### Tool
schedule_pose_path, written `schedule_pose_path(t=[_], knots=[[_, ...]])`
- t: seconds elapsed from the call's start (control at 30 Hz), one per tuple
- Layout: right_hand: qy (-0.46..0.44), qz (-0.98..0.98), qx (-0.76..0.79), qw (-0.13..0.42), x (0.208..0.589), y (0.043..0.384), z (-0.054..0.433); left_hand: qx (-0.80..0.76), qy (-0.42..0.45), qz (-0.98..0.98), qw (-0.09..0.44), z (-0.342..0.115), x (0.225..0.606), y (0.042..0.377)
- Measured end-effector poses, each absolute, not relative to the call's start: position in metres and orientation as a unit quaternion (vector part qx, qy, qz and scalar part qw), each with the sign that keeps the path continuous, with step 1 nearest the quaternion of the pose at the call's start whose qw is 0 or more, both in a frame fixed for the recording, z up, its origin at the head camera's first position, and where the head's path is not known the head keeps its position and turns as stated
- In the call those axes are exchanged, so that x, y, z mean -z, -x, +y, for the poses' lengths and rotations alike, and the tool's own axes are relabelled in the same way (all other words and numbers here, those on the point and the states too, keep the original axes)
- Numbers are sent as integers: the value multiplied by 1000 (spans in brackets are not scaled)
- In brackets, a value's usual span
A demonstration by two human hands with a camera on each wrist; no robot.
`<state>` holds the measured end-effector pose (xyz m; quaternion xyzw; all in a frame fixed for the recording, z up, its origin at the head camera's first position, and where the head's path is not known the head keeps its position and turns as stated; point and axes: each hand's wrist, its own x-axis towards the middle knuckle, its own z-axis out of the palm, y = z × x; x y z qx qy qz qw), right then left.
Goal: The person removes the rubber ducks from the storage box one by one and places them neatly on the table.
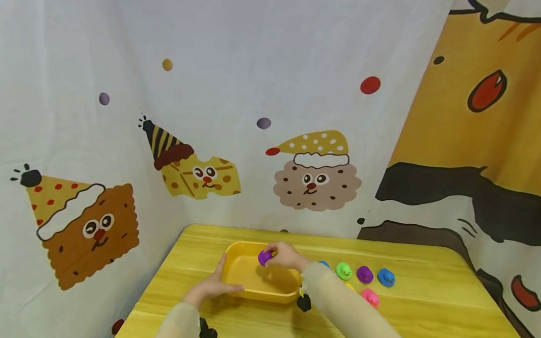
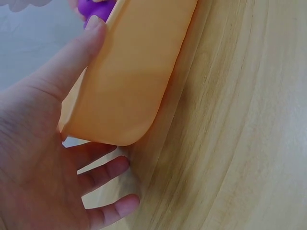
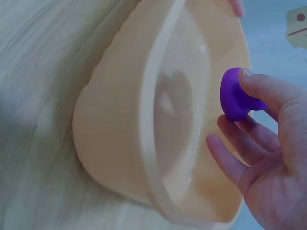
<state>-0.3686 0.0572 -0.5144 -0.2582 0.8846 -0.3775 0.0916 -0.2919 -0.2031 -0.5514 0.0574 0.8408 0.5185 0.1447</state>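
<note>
A purple toy duck (image 1: 264, 258) is pinched between the thumb and fingers of my right hand (image 1: 288, 256), above the yellow plastic bin (image 1: 270, 295). In the right wrist view the duck (image 3: 232, 98) hangs clear of the bin's floor, apart from its walls. My left hand (image 1: 212, 285) spreads around the near left corner of the bin. Its thumb (image 2: 88, 38) lies along the rim in the left wrist view, and the other fingers extend loosely past the outer wall (image 2: 129, 81). No other duck shows on the visible part of the bin's floor.
Right of the bin, several toy ducks stand on the wooden table (image 1: 423, 283): green (image 1: 343, 271), purple (image 1: 365, 274), blue (image 1: 386, 277) and pink (image 1: 370, 297). Another blue duck (image 1: 324, 263) and a yellow one (image 1: 350, 287) are partly behind my right sleeve. A printed cloth (image 1: 229, 89) hangs behind the table.
</note>
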Motion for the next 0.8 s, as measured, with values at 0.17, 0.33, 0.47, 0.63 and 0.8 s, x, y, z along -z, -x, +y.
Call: schedule_pose_path(t=[0.17,0.33,0.47,0.63,0.8], knots=[[257,884,380,87,511,370,67,-518,-56,842,140,-202,548,293],[265,886,371,82,504,366,75,-505,-65,848,150,-199,536,283],[268,890,360,81,500,364,82,-500,-63,849,157,-198,530,278],[268,890,357,89,496,364,93,-506,-59,846,159,-200,533,281],[264,892,356,88,489,360,107,-506,-64,843,170,-199,534,285]])
